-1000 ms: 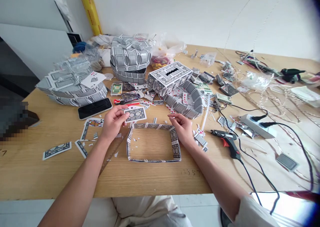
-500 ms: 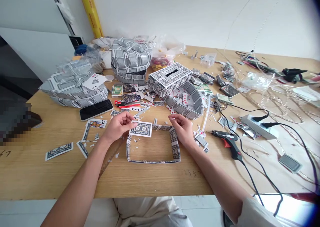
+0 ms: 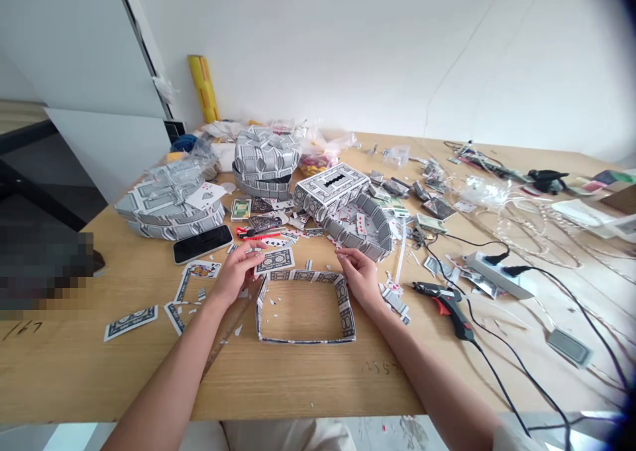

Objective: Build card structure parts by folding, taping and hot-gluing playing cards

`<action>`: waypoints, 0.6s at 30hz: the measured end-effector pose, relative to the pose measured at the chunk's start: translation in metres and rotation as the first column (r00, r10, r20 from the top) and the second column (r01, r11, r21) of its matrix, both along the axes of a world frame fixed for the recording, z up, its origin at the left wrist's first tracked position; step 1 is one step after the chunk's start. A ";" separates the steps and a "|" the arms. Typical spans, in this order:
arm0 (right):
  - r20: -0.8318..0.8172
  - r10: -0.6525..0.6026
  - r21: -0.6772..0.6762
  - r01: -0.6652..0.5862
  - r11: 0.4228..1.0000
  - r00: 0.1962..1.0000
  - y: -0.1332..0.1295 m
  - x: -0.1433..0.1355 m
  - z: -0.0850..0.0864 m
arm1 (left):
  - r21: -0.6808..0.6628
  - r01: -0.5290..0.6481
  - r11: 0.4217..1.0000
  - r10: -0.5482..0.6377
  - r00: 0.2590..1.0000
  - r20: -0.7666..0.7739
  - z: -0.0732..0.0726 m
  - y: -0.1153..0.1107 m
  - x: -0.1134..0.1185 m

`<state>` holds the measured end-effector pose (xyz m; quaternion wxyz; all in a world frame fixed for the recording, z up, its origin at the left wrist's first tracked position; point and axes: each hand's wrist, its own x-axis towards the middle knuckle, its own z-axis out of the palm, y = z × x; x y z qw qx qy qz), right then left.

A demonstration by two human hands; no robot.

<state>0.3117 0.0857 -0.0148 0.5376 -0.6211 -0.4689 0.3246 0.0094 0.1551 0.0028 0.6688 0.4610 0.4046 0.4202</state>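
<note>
My left hand (image 3: 240,273) pinches a playing card (image 3: 276,259), its dark patterned back facing up. The card hovers at the back left corner of a low rectangular frame (image 3: 304,340) made of folded playing cards. The frame lies on the wooden table, its bottom open to the tabletop. Beside the frame's back right corner is my right hand (image 3: 362,280), thumb and forefinger drawn together; whatever they may hold is too small to make out. A few paper scraps (image 3: 272,302) lie inside the frame.
Card-made boxes stand behind: a heart-shaped box (image 3: 267,156), a slotted box (image 3: 332,185) and a curved tray (image 3: 380,222). To the left lie a phone (image 3: 203,244) and a loose card (image 3: 130,322). A glue gun (image 3: 447,305), power strip (image 3: 499,273) and cables occupy the right.
The camera view has tilted upward. My left hand has drawn the card back from over the frame's left corner toward the rear wall, and the card has turned slightly. The right hand stays beside the frame.
</note>
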 end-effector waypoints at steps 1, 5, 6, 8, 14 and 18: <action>-0.004 -0.009 0.012 0.009 1.000 1.000 0.001 0.000 0.000 | -0.004 -0.021 1.000 0.022 0.999 0.042 -0.001 0.002 -0.001; -0.014 -0.035 0.076 0.036 0.996 0.999 0.003 0.000 0.009 | -0.023 -0.081 0.996 0.084 0.978 0.190 -0.002 0.008 -0.003; -0.014 -0.038 0.096 0.039 0.995 0.999 0.003 0.001 0.014 | -0.033 -0.090 0.995 0.095 0.972 0.216 -0.003 0.009 -0.004; -0.009 -0.037 0.133 0.038 0.990 0.999 -0.001 0.001 0.026 | -0.055 -0.105 0.993 0.116 0.959 0.257 -0.003 0.011 -0.005; 0.079 0.076 0.173 -0.089 0.981 0.994 -0.058 -0.022 0.067 | -0.089 -0.089 0.992 0.113 0.944 0.309 0.001 0.009 -0.009; 0.281 0.362 0.110 -0.405 0.908 0.889 -0.124 -0.057 0.066 | -0.047 -0.114 0.992 0.123 0.948 0.294 0.007 0.006 -0.007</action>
